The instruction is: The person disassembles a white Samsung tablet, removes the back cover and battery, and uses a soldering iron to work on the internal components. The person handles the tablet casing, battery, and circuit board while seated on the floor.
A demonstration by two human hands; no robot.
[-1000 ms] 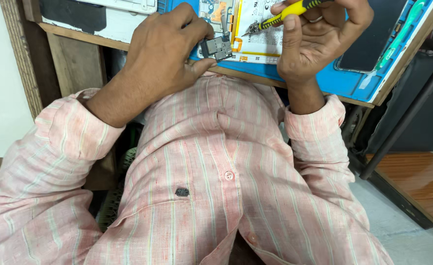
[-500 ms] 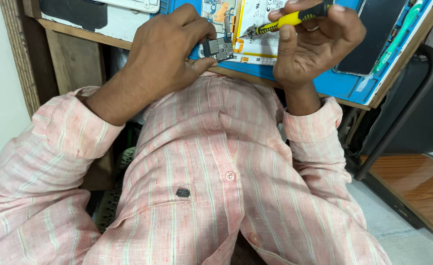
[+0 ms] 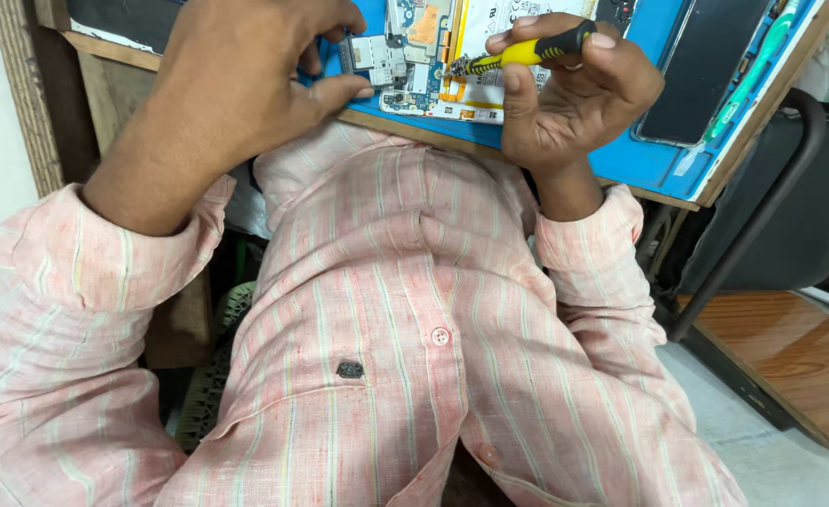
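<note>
Head view: right hand [image 3: 565,89] clenched around a yellow-handled screwdriver [image 3: 518,54], its tip on the opened phone [image 3: 424,56]. Left hand [image 3: 245,70] pinches the phone's circuit board [image 3: 369,58] (fingers curled), at the near edge of the worktop [image 3: 640,164].

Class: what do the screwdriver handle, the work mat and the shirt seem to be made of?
Screwdriver handle: likely hard plastic, glossy yellow with a black end.
Mat: probably rubber or silicone, matte blue, lying flat.
Shirt: woven cloth, perhaps cotton, pink striped, creased.
</note>
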